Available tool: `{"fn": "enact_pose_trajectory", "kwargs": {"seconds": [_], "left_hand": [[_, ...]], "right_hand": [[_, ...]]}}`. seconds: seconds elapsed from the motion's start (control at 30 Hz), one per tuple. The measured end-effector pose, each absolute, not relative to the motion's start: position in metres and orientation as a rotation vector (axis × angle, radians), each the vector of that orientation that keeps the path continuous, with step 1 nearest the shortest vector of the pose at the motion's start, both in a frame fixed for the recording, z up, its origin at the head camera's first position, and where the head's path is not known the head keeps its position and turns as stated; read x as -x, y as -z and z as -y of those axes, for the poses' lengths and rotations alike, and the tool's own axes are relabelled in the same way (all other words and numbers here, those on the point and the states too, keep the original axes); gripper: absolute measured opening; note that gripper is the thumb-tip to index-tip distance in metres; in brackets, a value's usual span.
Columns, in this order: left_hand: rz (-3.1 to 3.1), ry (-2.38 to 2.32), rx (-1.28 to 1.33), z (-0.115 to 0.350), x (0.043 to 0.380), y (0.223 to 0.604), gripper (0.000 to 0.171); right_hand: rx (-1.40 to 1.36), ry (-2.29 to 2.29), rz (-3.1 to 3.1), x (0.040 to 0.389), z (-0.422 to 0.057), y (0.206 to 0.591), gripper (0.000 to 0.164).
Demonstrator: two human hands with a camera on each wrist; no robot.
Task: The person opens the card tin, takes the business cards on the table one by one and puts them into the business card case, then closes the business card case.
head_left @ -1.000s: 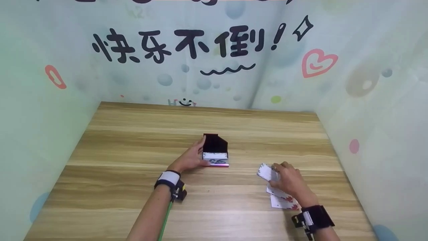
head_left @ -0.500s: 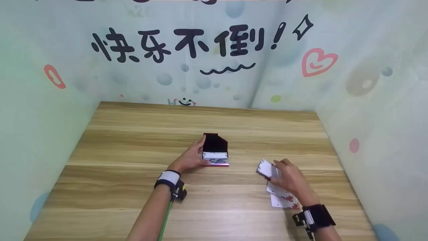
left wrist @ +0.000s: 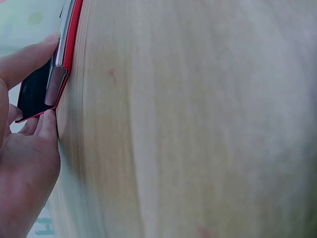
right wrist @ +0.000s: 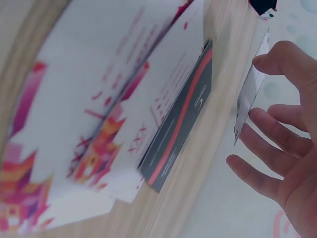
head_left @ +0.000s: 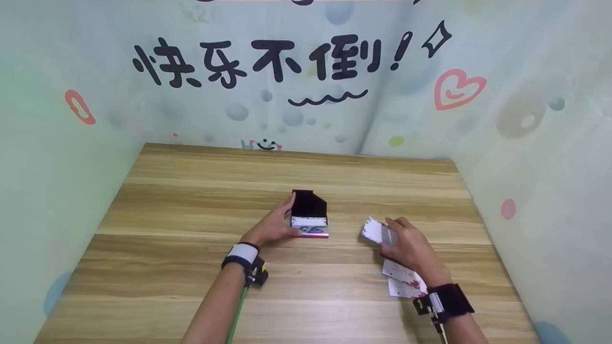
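Observation:
An opened card case [head_left: 309, 204] with a black-lined lid stands on the table, white cards and a patterned strip showing in its front part. My left hand [head_left: 271, 226] grips its left side. In the left wrist view the case's red edge and metal side [left wrist: 58, 87] show, the thumb on the metal and other fingers at the lid. My right hand [head_left: 415, 248] pinches a white business card [head_left: 373, 231] lifted off the table. Below that hand lie white business cards [head_left: 403, 287] with red-orange prints, and a dark card with a red stripe [right wrist: 181, 121] beside them.
The wood-grain table [head_left: 201, 191] is bordered by printed cloth walls [head_left: 201, 114] at the back and both sides. A green cord [head_left: 236, 315] runs along the left forearm. Wristbands with small cameras sit on both wrists.
My right hand has lifted the white card and moved it up and slightly left, away from the cards on the table. The left hand and the card case have stayed in place.

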State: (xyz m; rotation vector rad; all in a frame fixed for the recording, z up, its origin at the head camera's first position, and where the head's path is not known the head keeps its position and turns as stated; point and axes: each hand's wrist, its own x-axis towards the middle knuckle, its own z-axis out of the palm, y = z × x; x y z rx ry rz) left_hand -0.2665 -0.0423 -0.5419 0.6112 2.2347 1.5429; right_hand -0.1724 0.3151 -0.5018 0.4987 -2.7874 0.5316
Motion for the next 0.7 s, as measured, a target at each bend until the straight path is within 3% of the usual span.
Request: {"fn": "enact_pose_trajectory", "kwargs": {"seconds": [0.7], "left_hand": [[-2.211, -1.564, -0.576, 0.040, 0.267, 0.542, 0.110]], "right_hand": [[-0.627, -0.549, 2.778, 0.195, -0.273, 0.492, 0.059]]}}
